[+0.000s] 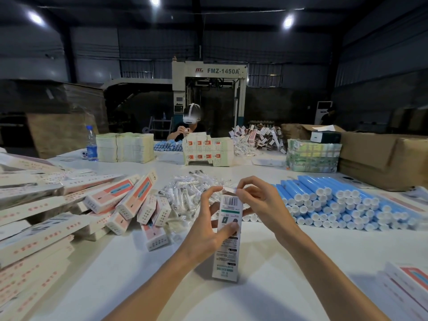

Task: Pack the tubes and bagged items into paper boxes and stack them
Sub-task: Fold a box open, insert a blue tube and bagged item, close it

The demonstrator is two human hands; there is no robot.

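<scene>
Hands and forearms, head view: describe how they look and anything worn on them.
The left hand and right hand are bare: no gloves, and no rings that I can see. The left forearm and right forearm are bare too, with no watch, band or sleeve showing as far as the picture's bottom edge. No markings show on them.

One bottle [92,144], maybe eighty blue tubes [335,205]

Round lights [288,21] are shining down from the dark roof. A big pale machine [208,72] is standing by the far wall. A wide white table [289,262] is stretching from near to far. Big brown boxes [382,158] are sitting at its far right. A person [185,130] is working across it.
</scene>
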